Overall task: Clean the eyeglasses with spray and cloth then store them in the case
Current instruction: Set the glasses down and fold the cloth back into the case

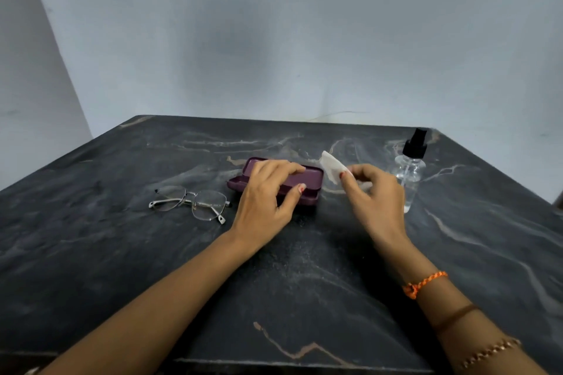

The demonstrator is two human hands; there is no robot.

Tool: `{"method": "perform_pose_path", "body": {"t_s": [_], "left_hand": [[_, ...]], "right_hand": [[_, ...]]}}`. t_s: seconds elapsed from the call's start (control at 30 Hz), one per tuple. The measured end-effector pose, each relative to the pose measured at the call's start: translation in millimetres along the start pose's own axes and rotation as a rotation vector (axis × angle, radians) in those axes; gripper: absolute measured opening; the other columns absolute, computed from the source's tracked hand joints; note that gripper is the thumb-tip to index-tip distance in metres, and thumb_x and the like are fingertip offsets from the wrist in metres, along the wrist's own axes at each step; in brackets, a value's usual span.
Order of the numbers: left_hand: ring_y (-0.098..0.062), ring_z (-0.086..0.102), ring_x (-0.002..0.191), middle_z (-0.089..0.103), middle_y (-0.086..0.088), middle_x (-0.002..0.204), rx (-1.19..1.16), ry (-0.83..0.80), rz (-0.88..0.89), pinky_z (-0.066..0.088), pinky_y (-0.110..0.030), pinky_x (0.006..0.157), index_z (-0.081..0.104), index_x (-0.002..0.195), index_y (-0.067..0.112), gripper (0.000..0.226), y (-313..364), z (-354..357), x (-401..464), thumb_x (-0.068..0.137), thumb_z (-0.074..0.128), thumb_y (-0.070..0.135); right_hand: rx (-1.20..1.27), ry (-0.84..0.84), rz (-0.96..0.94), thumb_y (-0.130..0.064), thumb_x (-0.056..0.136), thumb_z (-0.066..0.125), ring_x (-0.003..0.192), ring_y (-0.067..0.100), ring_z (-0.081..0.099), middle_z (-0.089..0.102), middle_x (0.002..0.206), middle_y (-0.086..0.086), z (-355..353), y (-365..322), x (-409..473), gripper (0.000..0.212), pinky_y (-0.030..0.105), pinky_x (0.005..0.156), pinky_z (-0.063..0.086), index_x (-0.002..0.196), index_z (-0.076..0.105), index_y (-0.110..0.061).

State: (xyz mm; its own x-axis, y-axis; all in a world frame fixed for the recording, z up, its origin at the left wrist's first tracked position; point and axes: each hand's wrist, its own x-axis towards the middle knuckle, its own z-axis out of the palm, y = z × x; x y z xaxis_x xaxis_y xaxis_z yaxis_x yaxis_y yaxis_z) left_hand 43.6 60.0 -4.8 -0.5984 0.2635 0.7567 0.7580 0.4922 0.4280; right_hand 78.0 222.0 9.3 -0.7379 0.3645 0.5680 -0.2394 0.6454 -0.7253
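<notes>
Cloth taken up; glasses not yet cleaned.

The case (275, 181) is gripped by the left hand (268, 195), its lid barely ajar. The cloth (333, 168) is pinched in the right hand (374, 192). The glasses (190, 202) lie on the table (91, 237) left of the case; the spray bottle (409, 170) stands at right. Judged next: bottle to be fetched, lenses sprayed.

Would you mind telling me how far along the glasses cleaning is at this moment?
Early on. Done: nothing visibly finished. The eyeglasses lie unfolded on the dark table, apart from both hands. In hand: the left hand grips the maroon case, lid on or nearly so, while the right hand pinches the white cloth. Left: the spray bottle stands untouched, so spraying, wiping and storing remain.
</notes>
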Motion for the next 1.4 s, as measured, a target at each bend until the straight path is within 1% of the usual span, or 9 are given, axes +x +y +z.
{"method": "perform_pose_path", "body": {"t_s": [0.17, 0.33, 0.5, 0.57, 0.8, 0.9, 1.07, 1.3, 1.4], "left_hand": [[-0.017, 0.055, 0.098, 0.061, 0.002, 0.102, -0.146, 0.001, -0.004, 0.042, -0.013, 0.083, 0.063, 0.106, 0.008, 0.024, 3, 1, 4, 0.082, 0.061, 0.012], [-0.008, 0.062, 0.095, 0.068, -0.001, 0.1, -0.409, 0.071, -0.224, 0.05, -0.012, 0.075, 0.063, 0.11, 0.013, 0.026, 1, -2, 8, 0.085, 0.061, 0.008], [-0.015, 0.065, 0.093, 0.07, -0.004, 0.101, -0.446, 0.078, -0.359, 0.055, -0.042, 0.082, 0.066, 0.107, 0.014, 0.022, -6, -13, 18, 0.087, 0.058, 0.017], [-0.017, 0.066, 0.092, 0.07, -0.005, 0.1, -0.48, 0.068, -0.386, 0.055, -0.045, 0.081, 0.067, 0.105, 0.013, 0.022, -5, -16, 19, 0.086, 0.058, 0.018], [-0.02, 0.068, 0.082, 0.072, -0.008, 0.088, -0.587, 0.119, -0.421, 0.056, -0.037, 0.076, 0.069, 0.096, 0.009, 0.037, 7, -12, 11, 0.07, 0.064, 0.035], [-0.019, 0.069, 0.078, 0.072, -0.01, 0.085, -0.556, 0.157, -0.411, 0.057, -0.03, 0.072, 0.07, 0.091, 0.005, 0.027, 7, -15, 11, 0.072, 0.07, 0.023], [-0.014, 0.069, 0.072, 0.072, -0.006, 0.083, -0.441, 0.156, -0.377, 0.058, -0.027, 0.067, 0.071, 0.089, 0.008, 0.014, 10, -15, 10, 0.075, 0.071, 0.006], [-0.013, 0.065, 0.072, 0.069, -0.007, 0.088, -0.218, 0.13, -0.144, 0.055, -0.017, 0.059, 0.069, 0.092, 0.002, 0.028, 14, -16, 8, 0.066, 0.079, 0.007], [-0.017, 0.065, 0.071, 0.07, -0.011, 0.089, -0.194, 0.13, -0.125, 0.055, -0.016, 0.06, 0.068, 0.092, 0.0, 0.028, 13, -16, 8, 0.066, 0.076, -0.001]], "right_hand": [[0.545, -0.121, 0.221, -0.014, 0.087, 0.058, 0.062, 0.001, 0.057, 0.064, 0.07, -0.004, 5, -21, 10, 0.013, 0.011, 0.056, 0.046, 0.076, 0.065, -0.018], [0.66, -0.219, 0.276, -0.009, 0.087, 0.057, 0.074, 0.015, 0.06, 0.065, 0.08, 0.007, 27, -35, 17, 0.009, 0.024, 0.068, 0.051, 0.089, 0.065, -0.006], [0.71, -0.314, 0.18, -0.007, 0.084, 0.06, 0.073, 0.008, 0.066, 0.07, 0.082, 0.003, 37, -32, 15, 0.01, 0.02, 0.069, 0.055, 0.087, 0.066, -0.013], [0.732, -0.334, 0.156, -0.005, 0.083, 0.06, 0.074, 0.009, 0.067, 0.07, 0.082, 0.003, 37, -32, 14, 0.011, 0.021, 0.068, 0.055, 0.088, 0.066, -0.012], [0.866, -0.449, 0.195, 0.001, 0.088, 0.044, 0.069, 0.009, 0.07, 0.074, 0.071, -0.002, 32, -30, 7, 0.032, 0.016, 0.059, 0.053, 0.075, 0.07, -0.013], [0.907, -0.464, 0.197, -0.018, 0.091, 0.045, 0.076, 0.011, 0.07, 0.075, 0.076, 0.0, 33, -32, 6, 0.035, 0.02, 0.062, 0.055, 0.07, 0.074, -0.016], [0.929, -0.445, 0.254, -0.047, 0.072, 0.052, 0.076, 0.012, 0.071, 0.076, 0.077, 0.001, 32, -31, 6, 0.035, 0.022, 0.062, 0.055, 0.074, 0.074, -0.02], [0.926, -0.439, 0.241, -0.046, 0.063, 0.064, 0.059, 0.007, 0.065, 0.067, 0.07, 0.01, 28, -30, 4, 0.035, 0.015, 0.055, 0.052, 0.07, 0.07, -0.012], [0.92, -0.454, 0.246, -0.031, 0.072, 0.063, 0.071, 0.015, 0.07, 0.073, 0.075, 0.007, 30, -27, 4, 0.023, 0.02, 0.061, 0.055, 0.079, 0.07, -0.01]]}}
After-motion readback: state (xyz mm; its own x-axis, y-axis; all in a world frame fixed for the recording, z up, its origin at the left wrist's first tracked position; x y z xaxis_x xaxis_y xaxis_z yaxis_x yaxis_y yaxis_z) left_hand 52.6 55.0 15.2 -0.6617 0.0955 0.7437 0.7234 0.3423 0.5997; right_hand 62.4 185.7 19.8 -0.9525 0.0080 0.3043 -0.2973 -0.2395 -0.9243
